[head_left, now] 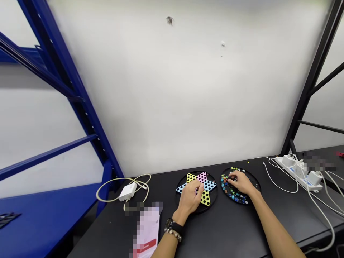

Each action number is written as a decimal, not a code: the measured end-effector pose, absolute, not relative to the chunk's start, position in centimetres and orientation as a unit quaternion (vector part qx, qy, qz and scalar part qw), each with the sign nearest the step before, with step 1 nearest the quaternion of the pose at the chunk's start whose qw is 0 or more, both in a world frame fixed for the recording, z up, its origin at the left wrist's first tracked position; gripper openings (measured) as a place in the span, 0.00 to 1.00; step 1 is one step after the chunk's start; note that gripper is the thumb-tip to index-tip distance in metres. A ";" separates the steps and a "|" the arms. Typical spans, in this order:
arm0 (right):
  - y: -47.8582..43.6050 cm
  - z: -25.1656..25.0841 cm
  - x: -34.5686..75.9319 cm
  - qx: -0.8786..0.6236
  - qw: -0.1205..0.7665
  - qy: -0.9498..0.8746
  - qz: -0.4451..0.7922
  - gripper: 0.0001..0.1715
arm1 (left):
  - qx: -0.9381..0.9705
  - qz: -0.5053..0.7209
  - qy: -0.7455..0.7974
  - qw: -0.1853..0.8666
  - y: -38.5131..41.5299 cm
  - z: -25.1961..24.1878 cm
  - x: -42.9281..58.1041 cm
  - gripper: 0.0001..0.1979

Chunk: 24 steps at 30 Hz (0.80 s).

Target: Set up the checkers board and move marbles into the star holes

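Note:
A round black Chinese checkers board with a star of yellow, pink and blue points lies on the black table. My left hand rests on the board's middle, fingers curled together; what they hold is hidden. To its right lies a round black tray with several coloured marbles. My right hand lies in the tray on the marbles, fingers bent down among them. A watch and a bead bracelet are on my left wrist.
A white charger with a coiled cable lies at the left. A white and red packet sits near the front edge. A white power strip with plugs and cables is at the right. Blue shelving stands left, a black frame right.

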State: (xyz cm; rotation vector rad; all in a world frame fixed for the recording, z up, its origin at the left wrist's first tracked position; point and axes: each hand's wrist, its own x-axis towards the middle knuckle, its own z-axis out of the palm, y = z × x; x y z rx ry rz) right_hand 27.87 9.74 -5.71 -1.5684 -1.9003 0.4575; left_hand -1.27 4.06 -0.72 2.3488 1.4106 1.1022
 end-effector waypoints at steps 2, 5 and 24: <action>9.5 -5.5 26.9 -0.573 0.305 -0.738 0.182 0.16 | 0.793 0.369 0.476 0.091 4.1 -0.8 -1.3 0.21; 9.2 -5.2 26.2 -0.558 0.290 -0.755 0.187 0.15 | 0.794 0.367 0.476 0.089 4.1 -0.9 -1.2 0.21; 9.6 -3.0 26.1 -0.409 0.642 -0.319 0.564 0.12 | 0.800 0.361 0.473 0.082 4.1 -1.1 -1.1 0.21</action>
